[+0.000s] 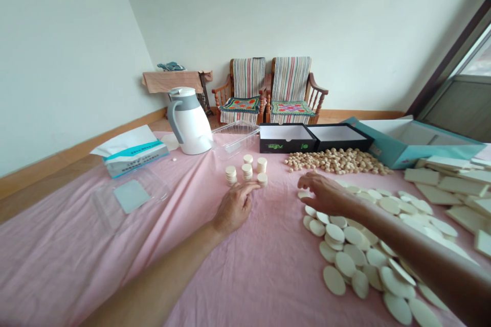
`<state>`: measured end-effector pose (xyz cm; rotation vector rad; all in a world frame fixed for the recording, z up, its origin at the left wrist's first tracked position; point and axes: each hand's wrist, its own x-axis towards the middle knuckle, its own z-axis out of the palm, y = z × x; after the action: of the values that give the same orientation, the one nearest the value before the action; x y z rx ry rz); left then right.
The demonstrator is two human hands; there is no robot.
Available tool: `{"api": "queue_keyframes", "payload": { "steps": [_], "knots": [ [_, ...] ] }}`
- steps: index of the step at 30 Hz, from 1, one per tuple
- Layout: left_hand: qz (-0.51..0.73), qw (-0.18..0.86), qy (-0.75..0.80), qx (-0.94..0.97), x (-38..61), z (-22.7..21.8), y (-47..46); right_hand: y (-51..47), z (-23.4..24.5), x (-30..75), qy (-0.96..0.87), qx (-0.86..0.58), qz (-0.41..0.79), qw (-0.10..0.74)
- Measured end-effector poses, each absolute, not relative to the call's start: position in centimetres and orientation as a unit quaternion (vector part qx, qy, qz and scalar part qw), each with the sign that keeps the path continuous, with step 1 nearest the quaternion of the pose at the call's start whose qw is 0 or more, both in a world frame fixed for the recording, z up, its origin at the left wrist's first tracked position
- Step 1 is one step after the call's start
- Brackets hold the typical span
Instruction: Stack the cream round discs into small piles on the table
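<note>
Several small stacks of round pale wooden discs (247,170) stand in the middle of the pink tablecloth. My left hand (235,205) lies just in front of them, its fingers stretched toward the nearest right stack (262,179). The fingertips reach its edge, though actual contact is hard to make out. To the right, my right hand (324,193) hovers with curved, parted fingers over the edge of a spread of loose discs (353,235). One loose disc (305,194) lies right beneath its fingertips. Nothing shows between those fingers.
Small wooden beads (337,161) lie in a heap behind my right hand, before two black boxes (287,145) and a blue box (441,150). Rectangular pale pieces (456,184) pile up far right. A white jug (195,127), a tissue pack (134,156) and clear plastic trays (238,138) stand left.
</note>
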<state>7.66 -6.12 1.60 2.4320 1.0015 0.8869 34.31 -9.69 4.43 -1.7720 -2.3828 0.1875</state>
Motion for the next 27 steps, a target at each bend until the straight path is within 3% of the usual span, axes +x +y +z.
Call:
{"api": "queue_keyframes", "payload": {
  "steps": [5,16,27],
  "knots": [
    [0.315,0.187,0.357,0.859,7.6,1.5,-6.1,-9.6,4.2,34.0,-0.778,-0.623,0.058,0.048],
    [0.288,0.145,0.362,0.875,7.7,1.5,-6.3,-6.4,6.1,28.5,-0.815,-0.529,0.049,0.233],
    [0.273,0.130,0.363,0.881,7.6,1.2,-6.1,-4.7,5.0,26.1,-0.827,-0.499,0.043,0.254]
  ]
}}
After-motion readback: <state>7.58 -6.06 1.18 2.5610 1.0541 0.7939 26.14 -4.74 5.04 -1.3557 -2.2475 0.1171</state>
